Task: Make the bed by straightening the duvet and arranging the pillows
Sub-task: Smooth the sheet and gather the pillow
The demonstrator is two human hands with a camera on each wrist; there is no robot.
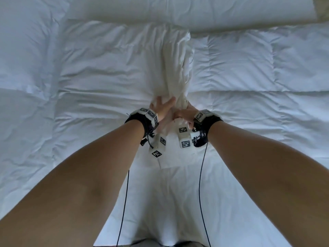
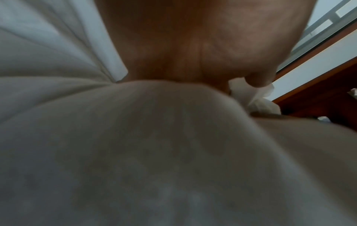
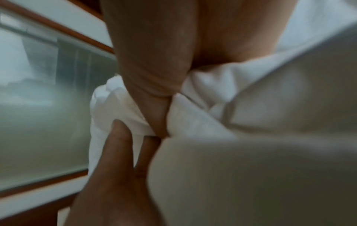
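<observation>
Count, head view: one white duvet (image 1: 249,68) over the bed; two pillows, pillow one (image 1: 178,11) at top, pillow two (image 1: 26,41) at left; my two hands, left hand (image 1: 161,108), right hand (image 1: 185,114); two wrist cameras.

The quilted white duvet (image 1: 249,68) shows stitched square panels, bluish in shade. The bunched cream-white pillow (image 1: 176,68) looks warmer. Black wrist straps (image 1: 135,122) carry white cubes (image 1: 185,139) printed with black-and-white square codes. Reddish-brown wooden trim (image 3: 58,27) frames grey frosted glass (image 3: 38,107).

White quilted duvet (image 1: 249,68) lying spread and wrinkled across bed, central bunched ridge (image 1: 176,68) rising lengthwise, white pillows (image 1: 178,11) lying at far edge.
</observation>
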